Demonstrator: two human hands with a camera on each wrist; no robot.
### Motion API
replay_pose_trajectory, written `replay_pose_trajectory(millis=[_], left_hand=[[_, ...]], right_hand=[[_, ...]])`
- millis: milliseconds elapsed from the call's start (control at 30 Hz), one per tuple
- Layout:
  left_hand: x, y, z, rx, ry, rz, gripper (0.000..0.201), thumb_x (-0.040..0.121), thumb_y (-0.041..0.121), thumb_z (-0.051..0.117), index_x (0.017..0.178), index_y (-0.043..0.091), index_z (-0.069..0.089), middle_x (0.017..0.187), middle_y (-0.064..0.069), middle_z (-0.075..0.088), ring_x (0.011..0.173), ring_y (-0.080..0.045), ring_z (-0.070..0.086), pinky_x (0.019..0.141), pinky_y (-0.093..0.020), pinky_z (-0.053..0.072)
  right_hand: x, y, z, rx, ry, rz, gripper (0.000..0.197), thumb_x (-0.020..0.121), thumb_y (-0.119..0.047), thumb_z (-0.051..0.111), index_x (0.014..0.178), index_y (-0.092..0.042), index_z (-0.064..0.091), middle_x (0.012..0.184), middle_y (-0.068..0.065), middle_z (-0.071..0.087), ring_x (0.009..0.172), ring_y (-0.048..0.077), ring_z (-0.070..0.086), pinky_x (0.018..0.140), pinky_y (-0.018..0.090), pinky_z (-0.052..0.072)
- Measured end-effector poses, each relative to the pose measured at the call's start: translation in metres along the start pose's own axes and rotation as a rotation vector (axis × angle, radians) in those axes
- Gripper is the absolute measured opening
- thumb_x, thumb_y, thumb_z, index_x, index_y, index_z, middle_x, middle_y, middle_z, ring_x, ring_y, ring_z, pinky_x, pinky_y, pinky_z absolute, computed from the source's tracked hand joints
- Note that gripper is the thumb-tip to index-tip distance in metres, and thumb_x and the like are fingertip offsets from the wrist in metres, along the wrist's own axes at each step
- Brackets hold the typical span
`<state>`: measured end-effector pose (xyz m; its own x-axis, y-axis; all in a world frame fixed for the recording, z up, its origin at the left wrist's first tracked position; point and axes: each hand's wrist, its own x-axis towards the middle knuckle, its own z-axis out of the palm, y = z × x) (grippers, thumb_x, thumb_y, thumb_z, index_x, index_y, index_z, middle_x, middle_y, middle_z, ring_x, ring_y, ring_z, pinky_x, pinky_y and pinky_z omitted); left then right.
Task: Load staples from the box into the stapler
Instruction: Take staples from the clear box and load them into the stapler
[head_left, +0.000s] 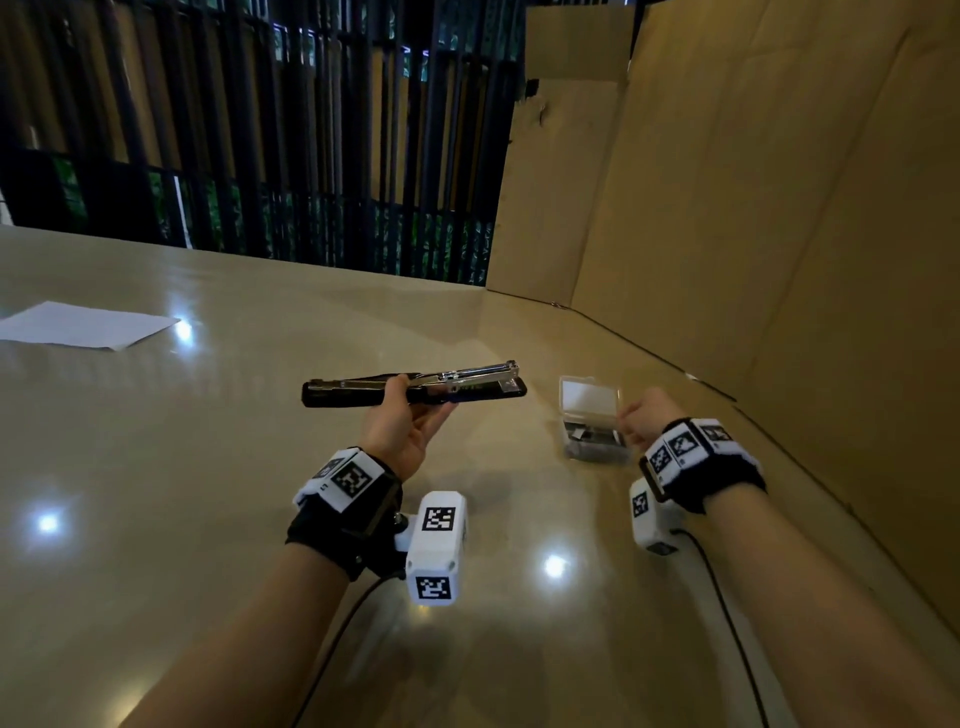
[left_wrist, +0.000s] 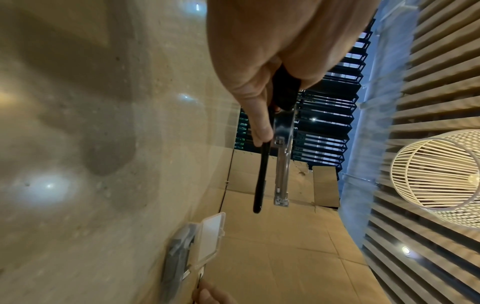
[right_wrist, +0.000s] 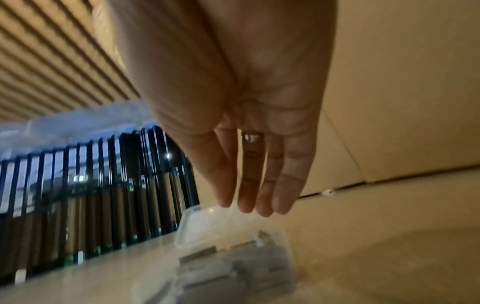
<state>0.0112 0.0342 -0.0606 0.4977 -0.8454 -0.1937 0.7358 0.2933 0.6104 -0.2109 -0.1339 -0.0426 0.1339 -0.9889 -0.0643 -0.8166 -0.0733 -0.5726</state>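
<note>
My left hand (head_left: 410, 431) holds a black stapler (head_left: 415, 389) above the table, thumb on top and fingers curled under its middle. The stapler is swung open, its silver magazine rail (left_wrist: 281, 174) lifted off the black base (left_wrist: 259, 174). A clear plastic staple box (head_left: 592, 431) lies on the table to the right, with its lid (right_wrist: 207, 222) tipped up and grey staple strips (right_wrist: 233, 267) inside. My right hand (head_left: 641, 421) hovers at the box's near right corner. Its fingers (right_wrist: 259, 174) hang straight, tips just over the lid, and I see nothing held between them.
The glossy beige table (head_left: 208, 467) carries a white sheet of paper (head_left: 83, 325) at the far left. Tall cardboard panels (head_left: 753, 208) wall off the right side and back right. A dark slatted railing (head_left: 260, 156) runs behind the table's far edge.
</note>
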Motion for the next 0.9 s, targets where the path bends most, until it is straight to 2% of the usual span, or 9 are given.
replay_pose_trajectory(millis=[133,233,333,400,500,567,667,800,900], left_hand=[[-0.001,0.001,0.001,0.004,0.001,0.018,0.026,0.098,0.02,0.038,0.086,0.002,0.051,0.08,-0.016,0.066,0.078,-0.025,0.062,0.048,-0.021,0.058],[0.0,0.001,0.0,0.008,-0.019,0.013,0.027,0.098,0.02,0.038,0.099,-0.003,0.052,0.06,-0.012,0.072,0.079,-0.026,0.063,0.048,-0.021,0.058],[0.002,0.002,-0.002,0.004,-0.014,0.016,0.028,0.098,0.02,0.037,0.11,-0.003,0.048,0.078,-0.017,0.068,0.08,-0.026,0.063,0.05,-0.022,0.059],[0.0,0.002,-0.001,0.001,-0.013,0.014,0.026,0.098,0.02,0.037,0.102,-0.003,0.05,0.088,-0.018,0.063,0.08,-0.026,0.062,0.051,-0.023,0.059],[-0.001,0.003,-0.001,0.004,-0.002,0.025,0.026,0.098,0.02,0.037,0.087,0.0,0.05,0.087,-0.018,0.061,0.078,-0.026,0.062,0.051,-0.023,0.058],[0.0,0.003,-0.001,0.01,0.0,0.028,0.026,0.098,0.02,0.037,0.086,0.0,0.05,0.086,-0.018,0.061,0.078,-0.026,0.062,0.052,-0.023,0.058],[0.001,0.003,-0.001,0.013,-0.004,0.027,0.027,0.099,0.02,0.037,0.087,0.001,0.051,0.087,-0.018,0.061,0.079,-0.026,0.062,0.052,-0.023,0.059],[0.001,0.002,-0.001,0.027,-0.006,0.027,0.028,0.099,0.02,0.036,0.086,0.001,0.051,0.086,-0.017,0.061,0.079,-0.025,0.062,0.052,-0.022,0.058],[0.001,0.001,-0.002,0.04,-0.013,0.016,0.027,0.099,0.021,0.036,0.09,0.0,0.051,0.087,-0.017,0.062,0.08,-0.025,0.063,0.05,-0.022,0.059]], right_hand=[[0.005,-0.009,0.008,-0.274,-0.007,-0.072,0.019,0.089,-0.006,0.052,0.092,0.005,0.067,0.103,0.02,0.067,0.095,0.032,0.063,0.089,0.037,0.05],[0.009,-0.015,0.018,-0.353,-0.047,-0.111,0.022,0.087,-0.009,0.057,0.103,0.001,0.069,0.11,0.018,0.069,0.102,0.031,0.064,0.091,0.036,0.053],[0.01,-0.019,0.026,-0.409,-0.092,-0.126,0.026,0.085,-0.017,0.061,0.106,-0.003,0.069,0.114,0.014,0.068,0.107,0.027,0.062,0.096,0.035,0.051],[0.012,-0.02,0.029,-0.437,-0.122,-0.125,0.03,0.083,-0.02,0.064,0.107,-0.003,0.069,0.115,0.014,0.068,0.108,0.026,0.062,0.097,0.035,0.05],[0.015,-0.02,0.029,-0.431,-0.133,-0.124,0.032,0.078,-0.02,0.07,0.105,-0.002,0.071,0.114,0.014,0.069,0.107,0.027,0.063,0.096,0.035,0.051],[0.016,-0.017,0.029,-0.415,-0.139,-0.145,0.032,0.077,-0.018,0.07,0.106,-0.003,0.07,0.115,0.015,0.068,0.107,0.028,0.062,0.091,0.03,0.05],[0.017,-0.014,0.028,-0.366,-0.102,-0.186,0.028,0.077,-0.016,0.069,0.103,-0.005,0.07,0.113,0.016,0.068,0.092,0.024,0.06,0.078,0.028,0.044],[0.016,-0.011,0.024,-0.293,-0.04,-0.199,0.017,0.084,-0.013,0.063,0.092,-0.002,0.073,0.103,0.019,0.071,0.083,0.023,0.058,0.074,0.03,0.045],[0.012,-0.007,0.019,-0.108,0.081,-0.206,0.016,0.089,-0.01,0.056,0.095,-0.001,0.067,0.103,0.02,0.069,0.088,0.029,0.059,0.079,0.035,0.047]])
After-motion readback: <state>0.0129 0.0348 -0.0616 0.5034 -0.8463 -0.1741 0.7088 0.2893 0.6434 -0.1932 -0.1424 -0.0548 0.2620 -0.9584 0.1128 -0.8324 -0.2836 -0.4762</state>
